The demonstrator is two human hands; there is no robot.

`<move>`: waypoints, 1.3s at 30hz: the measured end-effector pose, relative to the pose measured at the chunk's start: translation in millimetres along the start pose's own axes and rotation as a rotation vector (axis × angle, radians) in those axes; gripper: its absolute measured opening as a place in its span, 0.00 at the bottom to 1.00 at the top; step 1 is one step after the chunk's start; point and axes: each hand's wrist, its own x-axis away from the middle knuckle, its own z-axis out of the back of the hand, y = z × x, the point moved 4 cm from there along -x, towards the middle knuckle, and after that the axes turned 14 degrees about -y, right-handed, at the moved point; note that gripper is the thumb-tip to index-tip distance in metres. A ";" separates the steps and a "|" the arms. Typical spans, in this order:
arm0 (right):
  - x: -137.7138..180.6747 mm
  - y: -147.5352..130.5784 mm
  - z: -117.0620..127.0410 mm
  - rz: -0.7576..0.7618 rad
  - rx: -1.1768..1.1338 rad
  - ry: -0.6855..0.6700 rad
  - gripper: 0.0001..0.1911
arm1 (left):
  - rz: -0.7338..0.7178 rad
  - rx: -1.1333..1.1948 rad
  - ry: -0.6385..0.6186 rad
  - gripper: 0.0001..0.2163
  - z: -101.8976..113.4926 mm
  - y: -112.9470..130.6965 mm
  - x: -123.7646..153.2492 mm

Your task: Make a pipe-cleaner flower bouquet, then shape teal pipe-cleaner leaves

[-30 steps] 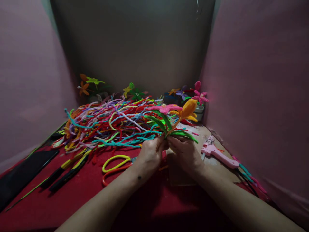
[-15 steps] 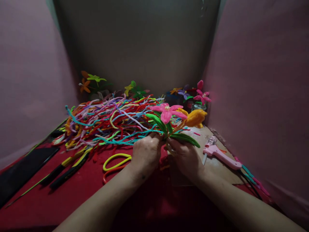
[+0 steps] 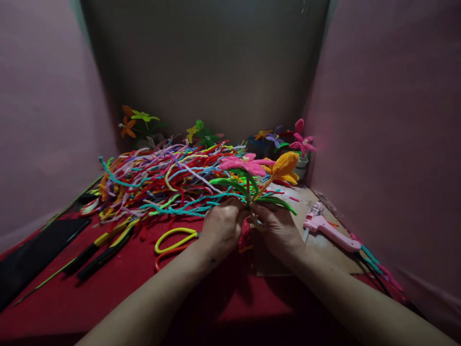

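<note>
Between the two hands, held just above the red cloth tabletop (image 3: 108, 298), stood a small sprig of fuzzy pipe-cleaner flowers (image 3: 252, 192). And look at what it carried already: an open pink bloom (image 3: 248, 164), a closed orange bud (image 3: 285, 164) on its own thin stalk, and long green leaves (image 3: 279, 203) fanning out low down. The left hand (image 3: 221, 228) was closed, fingertips pinched on the base of the stems. The right hand (image 3: 277, 230) was closed too, pinching the same spot from the other side.

By my reckoning the shaping was mostly done, with only the base under way. Whether the stems were bound, the fingers hid.

Behind lay a big tangled heap of loose coloured pipe cleaners (image 3: 162, 178). Yellow-handled scissors (image 3: 175, 239) rested just beside the left wrist, and a pink glue gun (image 3: 329, 230) on a brown card mat (image 3: 324, 259) near the right. Finished flowers in little pots (image 3: 301, 144) lined the back wall.
</note>
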 end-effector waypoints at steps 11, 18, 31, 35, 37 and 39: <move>-2.2 11.6 6.0 -0.013 -0.094 -0.017 0.07 | -0.118 -0.211 0.051 0.06 -10.3 -0.5 1.7; -4.2 8.2 2.5 -0.008 -0.190 -0.025 0.07 | -0.102 -0.270 0.105 0.08 -3.2 2.6 5.2; -0.8 7.9 1.2 0.043 0.124 -0.012 0.10 | 0.097 0.776 -0.011 0.10 1.9 9.6 -10.0; 1.8 -3.7 3.3 0.118 0.230 0.016 0.08 | 0.103 0.778 0.013 0.10 2.4 12.4 -16.2; 2.5 -7.2 3.0 0.133 0.272 0.013 0.08 | 0.105 0.771 0.023 0.11 1.2 13.3 -17.4; 2.8 -7.1 2.6 0.117 0.288 0.013 0.09 | 0.120 0.794 0.038 0.11 -1.1 13.5 -17.5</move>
